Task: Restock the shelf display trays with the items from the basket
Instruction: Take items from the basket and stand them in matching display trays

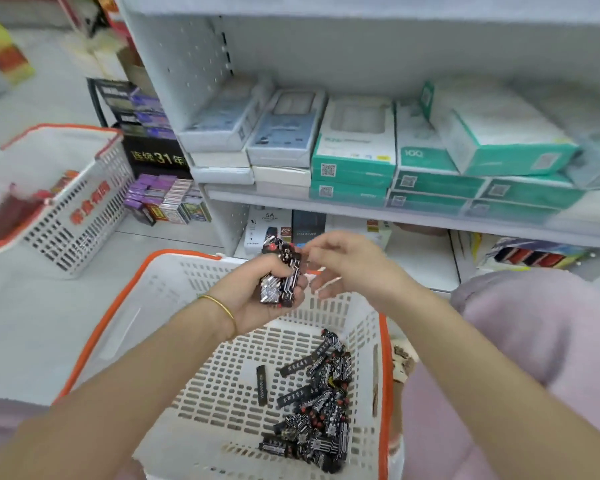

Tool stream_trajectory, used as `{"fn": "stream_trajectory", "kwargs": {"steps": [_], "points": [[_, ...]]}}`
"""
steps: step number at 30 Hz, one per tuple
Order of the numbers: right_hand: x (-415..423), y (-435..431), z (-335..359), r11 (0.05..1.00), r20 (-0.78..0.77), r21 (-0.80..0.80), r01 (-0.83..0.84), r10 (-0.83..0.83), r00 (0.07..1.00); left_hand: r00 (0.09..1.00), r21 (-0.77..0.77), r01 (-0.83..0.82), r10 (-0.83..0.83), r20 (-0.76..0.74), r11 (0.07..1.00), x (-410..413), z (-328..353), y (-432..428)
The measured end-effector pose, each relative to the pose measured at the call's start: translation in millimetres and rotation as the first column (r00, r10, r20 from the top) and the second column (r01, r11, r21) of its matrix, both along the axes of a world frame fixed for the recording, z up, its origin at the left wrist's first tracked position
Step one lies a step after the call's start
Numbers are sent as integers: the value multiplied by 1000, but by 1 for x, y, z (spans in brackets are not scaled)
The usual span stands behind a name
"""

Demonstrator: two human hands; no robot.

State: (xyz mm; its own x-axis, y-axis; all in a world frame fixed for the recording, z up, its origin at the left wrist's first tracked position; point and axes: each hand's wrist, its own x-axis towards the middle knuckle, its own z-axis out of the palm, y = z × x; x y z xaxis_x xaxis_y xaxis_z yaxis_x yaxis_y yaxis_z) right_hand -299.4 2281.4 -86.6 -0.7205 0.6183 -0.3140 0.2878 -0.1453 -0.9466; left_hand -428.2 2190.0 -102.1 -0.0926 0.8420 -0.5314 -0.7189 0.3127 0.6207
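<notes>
Stacked teal boxes (352,168) beside pale boxes (281,133); purple packs (149,192) lower left.

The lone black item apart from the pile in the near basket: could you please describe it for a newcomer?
Start at the nearer white, orange-rimmed basket. On its slotted floor, left of the black patterned pile, lies one slim black stick. Unlike the heaped ones, it lies alone, touching none.
</notes>
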Motion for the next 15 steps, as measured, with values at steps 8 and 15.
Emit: {"fn": "stream_trajectory", "kwargs": {"steps": [8,15], "points": [[-15,11,33,961,-3,157,-229,232,973,998,39,-64,63,14,997,0,29,-3],[-21,21,37,958,-40,215,-192,205,978,994,54,-83,79,69,995,-4,39,8]]}}
